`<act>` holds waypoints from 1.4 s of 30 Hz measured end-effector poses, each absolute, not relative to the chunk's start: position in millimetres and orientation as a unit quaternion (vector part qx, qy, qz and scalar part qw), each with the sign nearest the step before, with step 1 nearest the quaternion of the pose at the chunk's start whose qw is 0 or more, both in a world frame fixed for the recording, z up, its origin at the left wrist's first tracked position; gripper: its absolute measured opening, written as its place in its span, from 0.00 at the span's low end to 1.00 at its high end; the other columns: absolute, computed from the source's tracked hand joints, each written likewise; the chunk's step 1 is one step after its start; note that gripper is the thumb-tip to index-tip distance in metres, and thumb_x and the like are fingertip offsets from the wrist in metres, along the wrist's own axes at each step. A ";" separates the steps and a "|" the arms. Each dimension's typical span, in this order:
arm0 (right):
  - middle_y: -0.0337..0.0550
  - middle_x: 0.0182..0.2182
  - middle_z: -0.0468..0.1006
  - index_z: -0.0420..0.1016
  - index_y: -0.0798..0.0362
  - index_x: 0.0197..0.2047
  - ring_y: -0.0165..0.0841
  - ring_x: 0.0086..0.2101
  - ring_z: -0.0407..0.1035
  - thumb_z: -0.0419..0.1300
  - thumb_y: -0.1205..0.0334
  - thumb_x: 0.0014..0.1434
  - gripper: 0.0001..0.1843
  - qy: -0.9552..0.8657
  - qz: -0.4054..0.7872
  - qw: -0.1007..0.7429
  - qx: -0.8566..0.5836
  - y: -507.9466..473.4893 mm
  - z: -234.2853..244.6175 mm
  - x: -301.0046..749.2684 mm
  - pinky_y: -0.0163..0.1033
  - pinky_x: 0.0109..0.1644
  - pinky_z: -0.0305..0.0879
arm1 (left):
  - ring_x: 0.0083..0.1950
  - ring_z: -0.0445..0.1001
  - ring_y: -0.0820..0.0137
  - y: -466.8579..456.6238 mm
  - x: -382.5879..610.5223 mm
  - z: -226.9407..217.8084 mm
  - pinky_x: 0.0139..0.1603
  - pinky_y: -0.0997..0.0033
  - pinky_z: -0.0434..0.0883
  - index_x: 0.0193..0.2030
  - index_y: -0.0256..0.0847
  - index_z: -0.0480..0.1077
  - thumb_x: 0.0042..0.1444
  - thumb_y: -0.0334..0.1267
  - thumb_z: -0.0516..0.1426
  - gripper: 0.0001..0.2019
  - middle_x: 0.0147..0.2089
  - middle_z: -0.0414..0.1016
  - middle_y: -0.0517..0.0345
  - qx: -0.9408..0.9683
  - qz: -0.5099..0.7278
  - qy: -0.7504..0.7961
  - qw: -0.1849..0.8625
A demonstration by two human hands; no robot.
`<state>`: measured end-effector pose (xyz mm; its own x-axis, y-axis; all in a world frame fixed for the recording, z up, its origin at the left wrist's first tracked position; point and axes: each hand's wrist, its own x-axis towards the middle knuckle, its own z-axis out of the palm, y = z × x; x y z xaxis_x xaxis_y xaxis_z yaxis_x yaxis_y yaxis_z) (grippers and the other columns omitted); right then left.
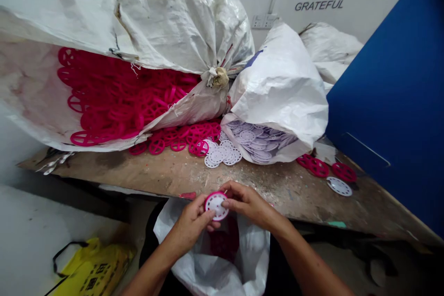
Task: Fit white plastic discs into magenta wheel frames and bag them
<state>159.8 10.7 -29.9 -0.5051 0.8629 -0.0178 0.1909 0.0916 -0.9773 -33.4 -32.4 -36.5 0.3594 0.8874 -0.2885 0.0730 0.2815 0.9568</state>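
Note:
My left hand and my right hand are both closed on one small wheel, a white disc set in a pink ring, held between them above a white plastic bag in my lap. Pink pieces lie inside that bag. Both hands hover just in front of the worn wooden bench. On the bench lie loose pink spoked wheels and white discs.
A large woven sack spills pink wheels at left. A second sack holds pale discs. More pink wheels and a white disc lie at right by a blue panel. A yellow bag sits on the floor.

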 end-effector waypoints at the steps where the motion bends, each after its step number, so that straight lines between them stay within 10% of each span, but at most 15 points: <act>1: 0.37 0.31 0.76 0.73 0.52 0.44 0.29 0.31 0.68 0.61 0.56 0.55 0.14 -0.693 0.526 0.295 -0.396 18.4 -26.0 162.7 0.32 0.33 0.62 | 0.30 0.76 0.70 -33.4 -36.3 -34.4 0.28 0.77 0.68 0.46 0.40 0.70 0.53 0.43 0.57 0.15 0.34 0.76 0.56 0.541 0.276 0.462 0.647; 14: 0.48 0.48 0.73 0.74 0.49 0.48 0.38 0.41 0.71 0.62 0.61 0.55 0.16 -0.852 0.021 0.110 -0.512 108.5 -31.9 123.7 0.40 0.44 0.61 | 0.44 0.69 0.64 110.3 -67.7 -39.5 0.51 0.61 0.64 0.36 0.40 0.72 0.50 0.31 0.57 0.06 0.40 0.70 0.54 0.648 0.443 0.584 0.204; 19: 0.47 0.46 0.74 0.78 0.48 0.43 0.38 0.42 0.69 0.57 0.61 0.60 0.10 -0.849 0.023 0.165 -0.502 104.7 -35.8 136.6 0.41 0.45 0.60 | 0.46 0.67 0.64 114.0 -69.3 -42.9 0.55 0.62 0.61 0.27 0.40 0.70 0.48 0.31 0.59 0.02 0.37 0.68 0.56 0.629 0.478 0.559 0.253; 26: 0.41 0.32 0.73 0.73 0.52 0.49 0.32 0.31 0.67 0.56 0.57 0.59 0.16 -0.606 0.332 0.552 -0.468 72.0 -30.5 133.8 0.36 0.35 0.64 | 0.38 0.74 0.70 48.7 -41.6 -32.8 0.41 0.68 0.71 0.38 0.40 0.65 0.57 0.44 0.54 0.09 0.38 0.73 0.56 0.469 0.537 0.482 0.509; 29: 0.40 0.32 0.72 0.75 0.50 0.48 0.30 0.30 0.66 0.60 0.59 0.56 0.16 -0.620 0.360 0.524 -0.459 56.2 -31.2 127.9 0.36 0.35 0.64 | 0.42 0.75 0.69 28.2 -28.3 -29.2 0.44 0.67 0.72 0.44 0.41 0.64 0.54 0.44 0.58 0.14 0.45 0.74 0.54 0.339 0.552 0.406 0.645; 36: 0.44 0.38 0.77 0.78 0.49 0.44 0.34 0.40 0.70 0.55 0.61 0.60 0.13 -0.700 0.350 0.444 -0.436 40.8 -29.0 130.9 0.38 0.45 0.64 | 0.43 0.74 0.66 14.8 -26.9 -33.8 0.41 0.70 0.73 0.48 0.40 0.69 0.57 0.46 0.55 0.16 0.46 0.75 0.52 0.473 0.508 0.475 0.541; 42: 0.39 0.28 0.75 0.75 0.53 0.44 0.29 0.25 0.66 0.53 0.56 0.61 0.14 -0.615 0.466 0.443 -0.456 34.7 -31.4 133.9 0.33 0.29 0.63 | 0.48 0.74 0.64 7.2 -25.3 -36.4 0.45 0.68 0.72 0.55 0.40 0.65 0.58 0.45 0.54 0.20 0.51 0.74 0.51 0.484 0.481 0.455 0.572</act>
<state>133.9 34.7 -31.4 -0.1906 0.9743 0.1201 0.1484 0.1496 -0.9776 -25.3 7.2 -36.4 0.1232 0.9909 -0.0538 -0.1104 0.0675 0.9916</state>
